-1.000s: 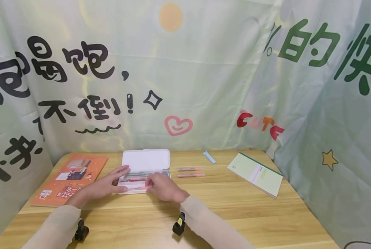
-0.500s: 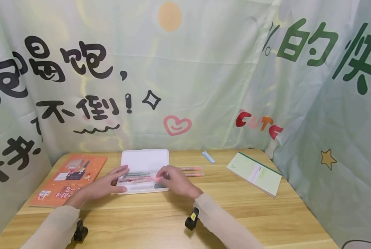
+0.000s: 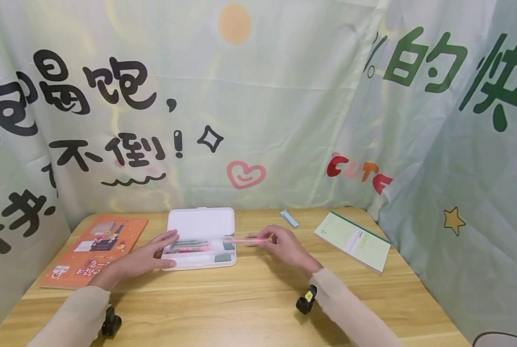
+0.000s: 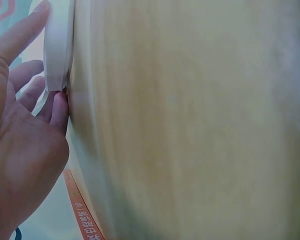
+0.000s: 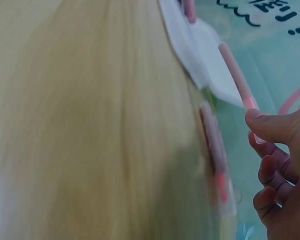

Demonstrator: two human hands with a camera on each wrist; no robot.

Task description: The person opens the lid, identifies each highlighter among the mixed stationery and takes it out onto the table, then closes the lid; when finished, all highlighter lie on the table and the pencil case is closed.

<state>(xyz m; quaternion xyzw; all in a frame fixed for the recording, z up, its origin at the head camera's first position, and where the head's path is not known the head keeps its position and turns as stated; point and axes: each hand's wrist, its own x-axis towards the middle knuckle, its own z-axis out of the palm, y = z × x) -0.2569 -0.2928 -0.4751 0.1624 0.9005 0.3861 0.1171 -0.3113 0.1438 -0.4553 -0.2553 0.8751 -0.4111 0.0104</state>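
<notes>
A white pencil case point(image 3: 201, 222) lies with its lid raised, and several pens point(image 3: 191, 243) are inside it. My left hand point(image 3: 147, 255) grips the case's left end, thumb at the front and fingers behind. In the left wrist view that hand point(image 4: 30, 125) holds the case's edge point(image 4: 58, 50). My right hand point(image 3: 286, 246) pinches a pink pen point(image 3: 245, 240) in the air to the right of the case. The right wrist view shows the pen point(image 5: 235, 70) between thumb and forefinger of that hand point(image 5: 285, 165). Behind it, pink pens point(image 5: 215, 142) lie on the table.
An orange book point(image 3: 98, 246) is at the left of the wooden table point(image 3: 224, 308). A small light-blue item point(image 3: 289, 219) lies behind the right hand. Farther right is a pale green notebook point(image 3: 354, 241). Printed curtains point(image 3: 284, 120) stand around the table.
My right hand has taken the pink pen up out of the case's front section and moved it right, past the case's right end. The left hand has stayed on the case.
</notes>
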